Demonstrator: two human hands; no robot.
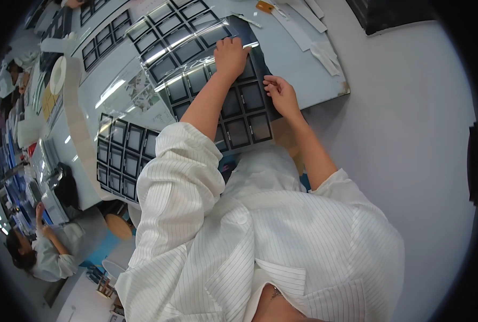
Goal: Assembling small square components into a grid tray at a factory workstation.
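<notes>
Head view: the black grid [253, 98] lay at the table's [302, 80] edge, before you. Your left hand [231, 57] bent over its top; your right hand [282, 96] curled loosely by its right side. I couldn't tell if either gripped.

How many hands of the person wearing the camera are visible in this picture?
2. The left hand is over the far part of the dark grid sheet; the right hand is by its right edge. Neither of this person's hands is hidden.
</notes>
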